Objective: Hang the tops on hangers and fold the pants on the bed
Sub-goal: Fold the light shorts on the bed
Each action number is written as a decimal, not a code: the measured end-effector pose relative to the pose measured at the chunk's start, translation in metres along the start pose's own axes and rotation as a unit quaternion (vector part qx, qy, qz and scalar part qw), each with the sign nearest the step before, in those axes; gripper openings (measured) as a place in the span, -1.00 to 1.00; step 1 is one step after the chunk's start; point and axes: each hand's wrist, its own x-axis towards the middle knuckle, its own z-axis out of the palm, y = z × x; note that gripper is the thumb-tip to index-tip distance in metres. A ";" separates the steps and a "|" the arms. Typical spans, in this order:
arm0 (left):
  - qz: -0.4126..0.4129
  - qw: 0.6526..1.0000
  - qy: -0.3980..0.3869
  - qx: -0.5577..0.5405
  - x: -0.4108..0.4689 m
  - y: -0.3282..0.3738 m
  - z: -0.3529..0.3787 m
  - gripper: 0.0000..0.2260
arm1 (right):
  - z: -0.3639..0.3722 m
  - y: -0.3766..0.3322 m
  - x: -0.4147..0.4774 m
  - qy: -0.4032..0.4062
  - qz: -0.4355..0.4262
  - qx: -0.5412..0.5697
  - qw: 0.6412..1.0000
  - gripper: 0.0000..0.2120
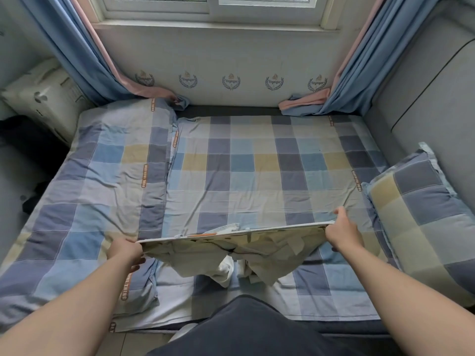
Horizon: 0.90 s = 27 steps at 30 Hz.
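We hold a pale cream garment (246,249) stretched between our two hands, low over the near part of the bed (257,160). Our left hand (127,251) is closed on its left end and our right hand (343,229) is closed on its right end, thumb on top, so that the top edge runs as one taut, nearly straight line, slightly higher on the right. That edge looks like a waistband: it is white along the rim, with a small orange mark and a bluish patch of fabric showing just behind it near the middle.

Below the band the cloth hangs loose and crumpled, in soft folds of off-white and light beige. It splits into two short hanging parts with a dark gap between them at the middle, which makes us read it as pants or shorts, though we cannot tell the full length. The lowest folds touch or nearly touch the sheet at the bed's near edge.

The bed is covered in a checked sheet of blue, grey and yellow squares. A folded quilt (108,176) in the same pattern lies on the left, and a matching pillow (421,214) rests on the right.
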 end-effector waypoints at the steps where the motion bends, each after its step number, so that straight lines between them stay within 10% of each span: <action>1: -0.032 0.998 -0.024 -0.050 -0.002 0.003 0.001 -0.81 | 0.000 0.001 0.001 -0.014 0.037 0.055 0.998 -0.54; 6: -0.082 0.965 -0.166 -0.184 -0.014 0.023 -0.002 -0.67 | -0.004 -0.007 0.003 -0.126 0.177 0.307 0.927 -0.41; 9: -0.075 0.938 -0.245 -0.235 -0.015 0.028 -0.012 -0.62 | -0.019 -0.013 0.004 -0.216 0.215 0.411 0.859 -0.70; 14: -0.077 0.900 -0.253 -0.346 -0.011 0.041 -0.015 -0.64 | -0.027 -0.024 0.001 -0.260 0.213 0.495 0.801 -0.73; 23: -0.052 0.879 -0.234 -0.412 -0.001 0.054 -0.019 -0.78 | -0.035 -0.031 -0.001 -0.311 0.107 0.512 0.793 -0.92; 27: 0.006 0.886 -0.235 -0.400 0.005 0.051 -0.016 -0.80 | -0.029 -0.032 0.001 -0.239 0.027 0.438 0.866 -0.85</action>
